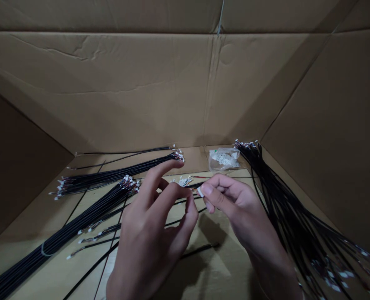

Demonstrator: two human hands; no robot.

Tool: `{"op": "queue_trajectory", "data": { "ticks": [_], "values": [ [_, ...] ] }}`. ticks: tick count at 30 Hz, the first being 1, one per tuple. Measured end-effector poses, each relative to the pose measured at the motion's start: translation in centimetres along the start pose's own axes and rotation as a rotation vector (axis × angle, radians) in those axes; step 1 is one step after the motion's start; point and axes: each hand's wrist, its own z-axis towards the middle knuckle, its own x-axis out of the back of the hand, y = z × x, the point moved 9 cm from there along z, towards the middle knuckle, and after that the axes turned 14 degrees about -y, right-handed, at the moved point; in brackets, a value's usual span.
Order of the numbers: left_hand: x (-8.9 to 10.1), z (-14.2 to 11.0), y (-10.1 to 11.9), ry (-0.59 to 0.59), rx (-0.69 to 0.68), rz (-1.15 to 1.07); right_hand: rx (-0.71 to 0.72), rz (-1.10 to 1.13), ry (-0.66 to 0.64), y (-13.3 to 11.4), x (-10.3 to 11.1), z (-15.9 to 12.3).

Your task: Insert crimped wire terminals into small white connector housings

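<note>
Between the thumb and index finger of my right hand [235, 204] is a small white plastic connector [200, 192]. Just left of it, my left hand [156, 225] has its thumb and index fingertips pinched together, with the other fingers raised. Whatever lies in that pinch is too small to make out. Behind the hands sits a small pile of loose white pieces and thin wire ends [185, 181], partly covered by my fingers. Several black cables [109, 229] with white end connectors lie under and beside my left hand.
A tied bundle of black cables [62, 233] runs along the left, with another bundle [119, 171] behind it. At the right lies a large loose bundle [285, 216]. A clear bag of white connectors [225, 159] rests by the back cardboard wall [141, 91]. Cardboard walls enclose both sides.
</note>
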Motion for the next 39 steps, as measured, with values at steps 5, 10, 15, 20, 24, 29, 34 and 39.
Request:
{"op": "queue_trajectory", "data": {
  "ticks": [5,10,15,20,24,29,34,39],
  "values": [
    [0.2,-0.1,0.1,0.016,-0.012,0.009,0.0,0.048,-0.016,0.4,-0.2,0.2],
    [0.2,-0.2,0.1,0.008,-0.003,0.021,-0.026,0.124,-0.03,1.1,-0.2,0.2],
    [0.0,0.0,0.1,0.008,-0.015,0.041,-0.049,0.111,0.0,1.1,-0.1,0.1],
    [0.1,0.0,0.1,0.023,-0.026,0.049,-0.048,0.005,0.055,0.3,-0.1,-0.4],
    [0.3,-0.3,0.4,0.036,-0.044,0.054,-0.041,-0.077,0.112,-0.2,-0.1,-0.7],
    [0.4,-0.4,0.2,0.034,-0.028,0.047,-0.04,-0.099,0.127,-0.4,-0.1,-0.6],
    [0.3,-0.3,0.0,0.043,-0.038,0.006,-0.042,-0.071,0.118,-0.2,0.1,-0.7],
    [0.7,-0.2,0.2,0.056,-0.045,-0.024,-0.035,0.099,0.039,0.8,0.0,-0.1]
  ]
}}
